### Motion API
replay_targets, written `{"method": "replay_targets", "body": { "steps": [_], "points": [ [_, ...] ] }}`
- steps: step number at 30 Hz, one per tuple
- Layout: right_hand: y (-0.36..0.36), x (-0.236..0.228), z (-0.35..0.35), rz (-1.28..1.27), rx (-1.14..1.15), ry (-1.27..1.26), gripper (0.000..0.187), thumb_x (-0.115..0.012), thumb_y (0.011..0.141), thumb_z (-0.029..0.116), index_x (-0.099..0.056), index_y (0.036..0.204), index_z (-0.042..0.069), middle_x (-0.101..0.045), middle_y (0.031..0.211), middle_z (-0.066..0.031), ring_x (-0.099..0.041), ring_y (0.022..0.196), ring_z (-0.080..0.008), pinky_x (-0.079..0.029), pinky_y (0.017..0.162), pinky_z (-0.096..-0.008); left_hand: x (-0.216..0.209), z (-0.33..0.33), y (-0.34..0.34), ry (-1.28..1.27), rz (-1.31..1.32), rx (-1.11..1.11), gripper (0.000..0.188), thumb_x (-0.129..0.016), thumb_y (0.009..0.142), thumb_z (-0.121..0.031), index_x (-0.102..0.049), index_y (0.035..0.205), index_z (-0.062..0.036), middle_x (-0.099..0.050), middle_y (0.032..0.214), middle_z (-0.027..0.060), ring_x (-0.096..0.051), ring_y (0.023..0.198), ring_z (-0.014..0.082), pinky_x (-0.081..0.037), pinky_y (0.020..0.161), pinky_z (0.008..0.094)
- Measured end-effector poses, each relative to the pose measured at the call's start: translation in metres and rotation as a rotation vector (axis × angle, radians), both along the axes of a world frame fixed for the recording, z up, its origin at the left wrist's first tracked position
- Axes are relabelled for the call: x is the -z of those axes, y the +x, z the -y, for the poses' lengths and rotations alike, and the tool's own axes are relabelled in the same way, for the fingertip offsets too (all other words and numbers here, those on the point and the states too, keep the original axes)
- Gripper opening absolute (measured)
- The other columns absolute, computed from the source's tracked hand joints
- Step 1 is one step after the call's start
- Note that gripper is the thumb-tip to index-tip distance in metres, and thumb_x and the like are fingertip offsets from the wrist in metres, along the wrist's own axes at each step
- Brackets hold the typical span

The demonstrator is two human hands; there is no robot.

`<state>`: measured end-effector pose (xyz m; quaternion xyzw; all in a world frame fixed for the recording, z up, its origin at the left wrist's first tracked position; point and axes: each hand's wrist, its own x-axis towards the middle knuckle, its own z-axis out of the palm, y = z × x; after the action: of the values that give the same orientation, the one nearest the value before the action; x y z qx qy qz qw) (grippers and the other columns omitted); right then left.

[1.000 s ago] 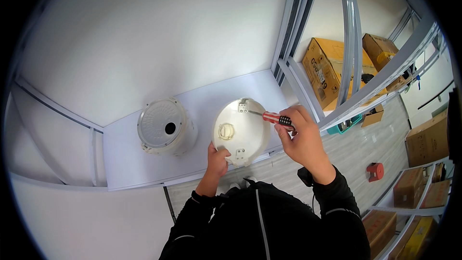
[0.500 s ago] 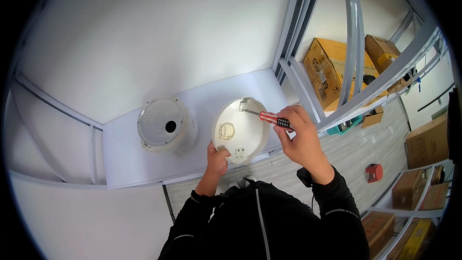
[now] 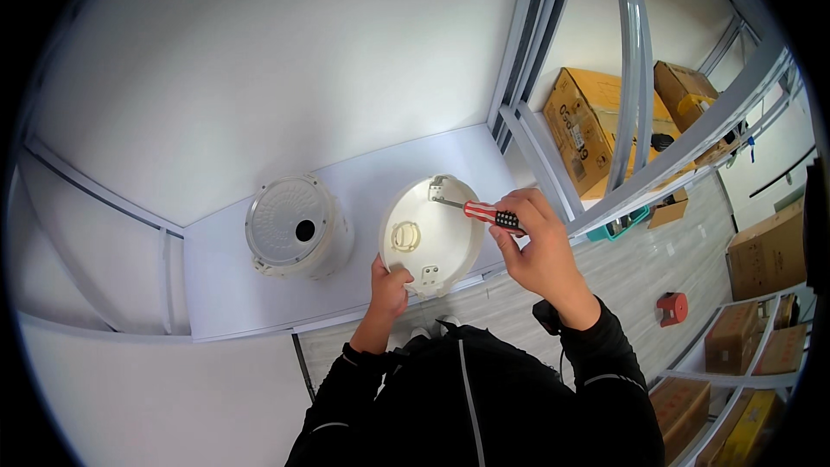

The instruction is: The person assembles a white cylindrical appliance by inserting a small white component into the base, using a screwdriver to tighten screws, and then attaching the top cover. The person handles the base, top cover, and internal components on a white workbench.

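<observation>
My left hand grips the lower left rim of a round white plastic cover, tilted so its hollow inside faces me. Inside it are a raised ring and two small metal plates. In my right hand is a screwdriver with a red, white and dark patterned handle. Its shaft points left, and the tip meets the metal plate at the cover's upper edge. Left of the cover, a white cylindrical housing stands on the bench, with a clear ribbed top and a dark round hole.
The pale bench runs along a white wall. At the right rises a grey metal frame, with a yellow carton behind it. A teal bin and a red stool stand on the floor. Shelves with boxes fill the lower right.
Almost nothing differs. The screwdriver handle appears slightly turned in my right hand, and its tip stays at the upper metal plate. My left hand keeps its hold on the rim.
</observation>
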<state>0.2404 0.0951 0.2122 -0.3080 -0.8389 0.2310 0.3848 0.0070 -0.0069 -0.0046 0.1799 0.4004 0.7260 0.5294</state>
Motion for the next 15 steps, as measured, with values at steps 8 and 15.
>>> {"method": "replay_targets", "body": {
  "steps": [8, 15],
  "points": [
    [0.000, 0.005, -0.005, 0.059, -0.059, 0.035, 0.033, -0.076, 0.084, -0.009, -0.069, 0.113, 0.005, -0.066, 0.120, -0.0134, -0.070, 0.101, -0.0364, -0.058, 0.083, -0.0425, -0.007, -0.002, 0.000, -0.029, -0.060, -0.002, 0.063, -0.055, 0.067, 0.014, -0.064, 0.128, 0.0015, -0.073, 0.117, 0.0089, -0.072, 0.105, 0.0211, -0.057, 0.092, 0.0343],
    [0.001, 0.005, -0.012, 0.120, -0.147, 0.177, 0.038, -0.072, 0.075, -0.017, -0.072, 0.106, 0.006, -0.069, 0.120, -0.0094, -0.065, 0.107, -0.0329, -0.056, 0.088, -0.0415, -0.005, -0.003, 0.000, -0.014, -0.072, -0.006, 0.059, -0.055, 0.068, 0.015, -0.067, 0.124, 0.0004, -0.075, 0.116, 0.0104, -0.073, 0.106, 0.0228, -0.057, 0.090, 0.0334]
  ]
}}
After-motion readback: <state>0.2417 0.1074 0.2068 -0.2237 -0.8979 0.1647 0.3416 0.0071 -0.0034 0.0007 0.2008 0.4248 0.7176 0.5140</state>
